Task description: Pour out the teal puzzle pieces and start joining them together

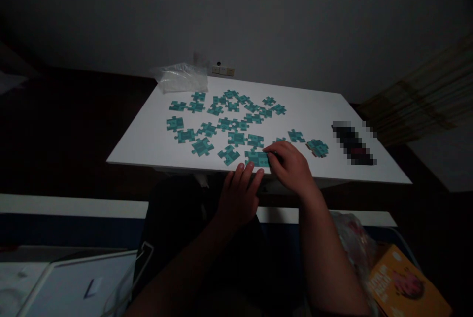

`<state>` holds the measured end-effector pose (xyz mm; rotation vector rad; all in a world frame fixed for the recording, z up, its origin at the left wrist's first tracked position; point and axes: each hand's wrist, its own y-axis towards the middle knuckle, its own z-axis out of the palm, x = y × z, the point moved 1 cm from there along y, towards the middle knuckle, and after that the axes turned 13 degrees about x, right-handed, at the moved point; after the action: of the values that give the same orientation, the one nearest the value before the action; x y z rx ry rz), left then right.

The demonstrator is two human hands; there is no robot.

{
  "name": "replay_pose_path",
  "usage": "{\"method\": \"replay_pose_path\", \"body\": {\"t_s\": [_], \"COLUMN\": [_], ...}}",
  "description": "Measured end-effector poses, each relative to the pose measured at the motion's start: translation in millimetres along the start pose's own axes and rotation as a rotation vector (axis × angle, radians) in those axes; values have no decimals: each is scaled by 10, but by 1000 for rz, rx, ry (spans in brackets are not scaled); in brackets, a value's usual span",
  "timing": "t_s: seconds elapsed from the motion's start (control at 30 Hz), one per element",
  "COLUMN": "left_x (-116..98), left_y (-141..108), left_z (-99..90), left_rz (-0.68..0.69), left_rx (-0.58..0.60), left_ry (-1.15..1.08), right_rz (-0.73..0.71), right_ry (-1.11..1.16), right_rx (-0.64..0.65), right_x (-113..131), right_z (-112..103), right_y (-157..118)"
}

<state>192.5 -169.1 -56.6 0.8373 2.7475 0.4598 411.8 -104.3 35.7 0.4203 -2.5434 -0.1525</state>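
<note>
Head view: your left hand (pixel 239 196) lies at the near edge of the white table (pixel 318 110), fingers slightly spread, their tips at the lower border of a wide teal puzzle section (pixel 254 158). Your right hand (pixel 293 165) is bent over the right end of that section, index finger and thumb close to it; whether they pinch it cannot be told. The section lies flat at the near edge, between your hands. Loose teal pieces (pixel 236 138) are scattered beyond and to the left of it, and a small pile of pieces (pixel 318 148) rests to the right of your right hand.

Labels: the orange box (pixel 410 282) at lower right bears white lettering beside a pink figure; the words are too blurred for you to read reliably. The dark object (pixel 351 144) on the table's right side is pixelated, so any marking is hidden. The clear plastic bag (pixel 183 78) at the far left corner shows no legible print
</note>
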Motion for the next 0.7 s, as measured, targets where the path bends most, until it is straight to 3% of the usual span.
{"method": "replay_pose_path", "body": {"t_s": [0.2,0.37,0.5,0.7], "left_x": [-23,-31,81,256], "left_y": [2,15,24,-13], "left_z": [-11,-193,-304,-370], "left_rz": [1,-85,-211,-184], "left_rx": [7,0,-15,21], "left_ry": [12,-41,-13,26], "right_rz": [13,10,7,-2], "right_ry": [-17,-19,-33,-47], "right_rx": [6,-6,-14,-12], "right_x": [11,4,-32,-73], "right_z": [-3,14,32,45], "right_y": [-11,-9,-5,4]}}
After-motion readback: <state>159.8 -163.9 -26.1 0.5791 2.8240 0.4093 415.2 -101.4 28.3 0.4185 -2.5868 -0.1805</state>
